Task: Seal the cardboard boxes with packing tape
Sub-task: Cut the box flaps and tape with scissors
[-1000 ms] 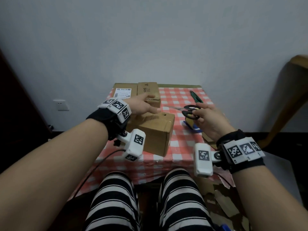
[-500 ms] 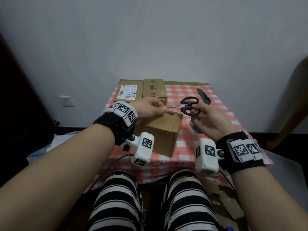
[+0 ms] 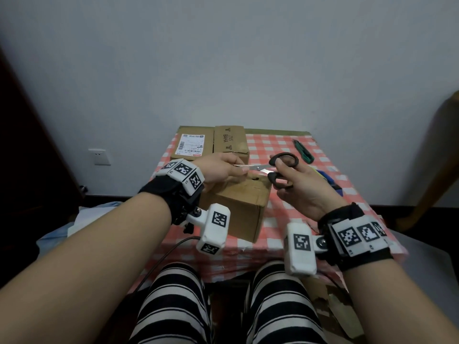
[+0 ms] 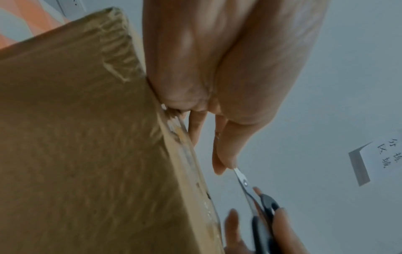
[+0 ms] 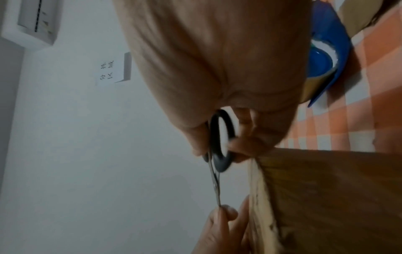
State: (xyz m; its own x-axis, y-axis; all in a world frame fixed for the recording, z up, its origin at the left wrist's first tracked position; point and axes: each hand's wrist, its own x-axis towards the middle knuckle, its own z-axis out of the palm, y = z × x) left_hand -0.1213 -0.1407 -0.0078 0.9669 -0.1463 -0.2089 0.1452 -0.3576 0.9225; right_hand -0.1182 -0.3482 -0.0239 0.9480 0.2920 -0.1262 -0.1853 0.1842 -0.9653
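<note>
The scissors (image 3: 272,170) have risen; right hand (image 3: 301,188) grips handles, left hand (image 3: 219,168) apparently pinches the blades.

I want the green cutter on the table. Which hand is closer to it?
Right. The right hand, holding the scissors, is just short of the green cutter; the left hand, pinching the blade tips, is farther across the box.

Layout on the checked tablecloth (image 3: 280,234): a brown cardboard box (image 3: 242,207) stands at the near edge. Behind it, at the far left, two flat cardboard cartons (image 3: 229,142) lie side by side. A green utility knife (image 3: 303,151) lies far right. A blue tape dispenser (image 3: 327,180) sits right of the near box. Black-handled scissors (image 3: 273,168) are above that box, between left hand (image 3: 218,171) and right hand (image 3: 301,189).
</note>
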